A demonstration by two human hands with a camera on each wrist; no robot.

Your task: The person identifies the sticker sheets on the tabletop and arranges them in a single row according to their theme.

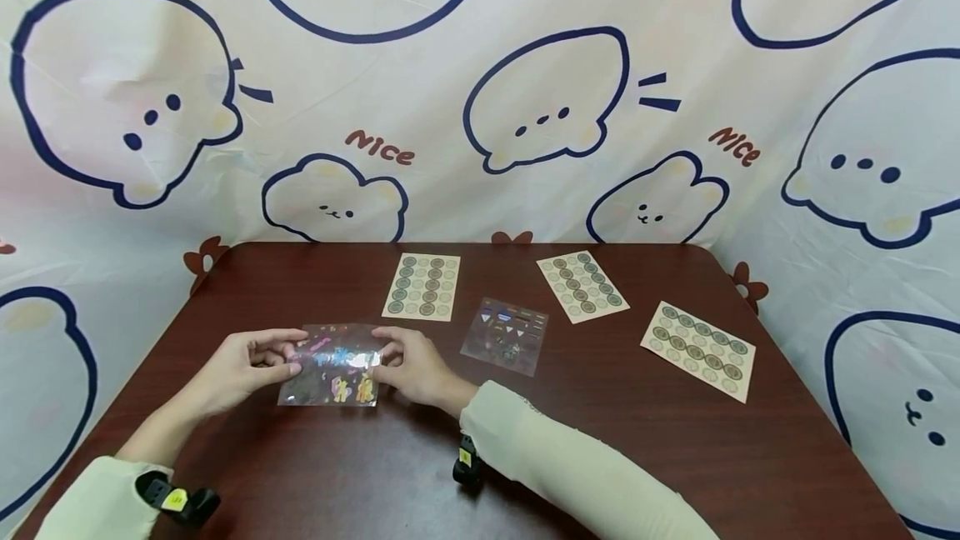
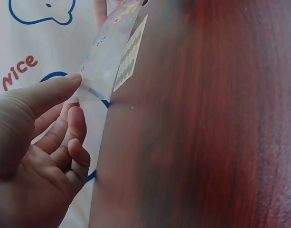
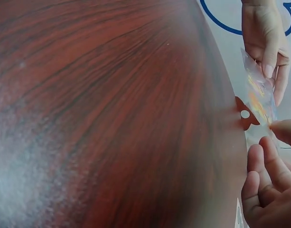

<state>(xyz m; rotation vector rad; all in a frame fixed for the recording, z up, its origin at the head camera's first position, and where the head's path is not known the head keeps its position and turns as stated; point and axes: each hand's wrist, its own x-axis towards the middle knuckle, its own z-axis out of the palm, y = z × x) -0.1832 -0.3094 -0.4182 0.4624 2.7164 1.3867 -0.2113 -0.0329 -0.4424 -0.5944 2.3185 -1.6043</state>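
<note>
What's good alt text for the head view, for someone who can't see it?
A person's left hand and right hand hold a clear sheet with colorful pictures over a dark wood-grain table. On the table lie another clear sheet and three cream sheets with rows of round designs; a cartoon-print cloth hangs behind.

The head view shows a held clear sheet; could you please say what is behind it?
The brown table shows through the clear sheet; whatever its printed figures and glare cover cannot be seen.
</note>
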